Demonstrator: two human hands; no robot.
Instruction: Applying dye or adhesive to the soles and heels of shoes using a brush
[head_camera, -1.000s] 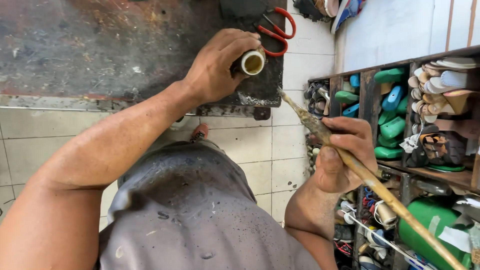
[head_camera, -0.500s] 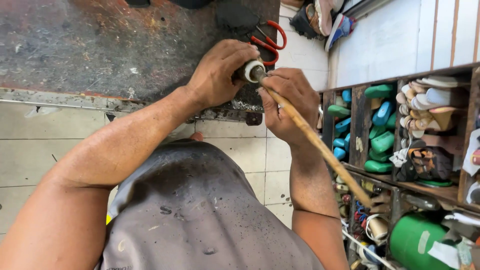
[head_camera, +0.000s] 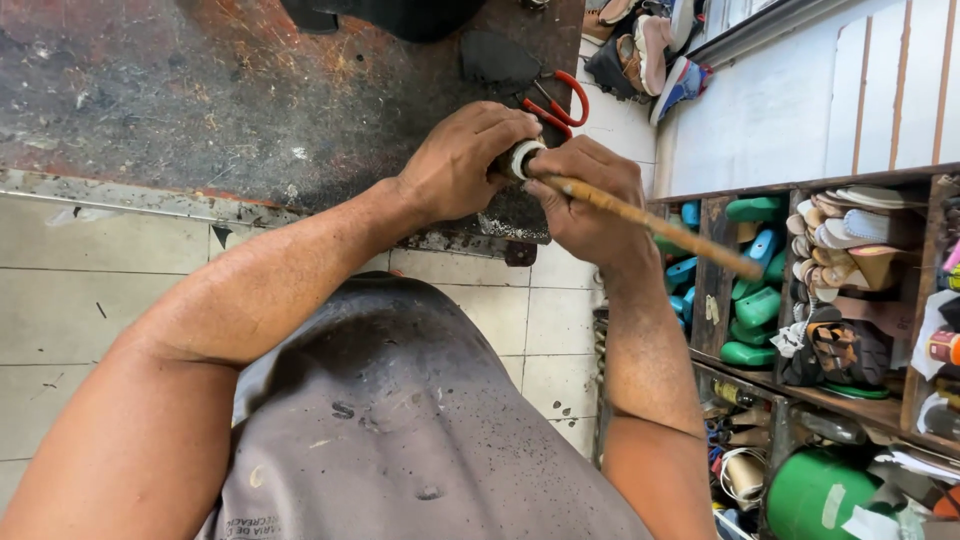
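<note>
The small round container, pale-rimmed, sits inside the curled fingers of the left hand, over the dark, stained workbench. The right hand pinches a long, rough wooden stick, its tip at the container's mouth.

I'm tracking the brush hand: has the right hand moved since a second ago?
Yes. The right hand came up from beside the shelf to the small jar held over the workbench.
</note>
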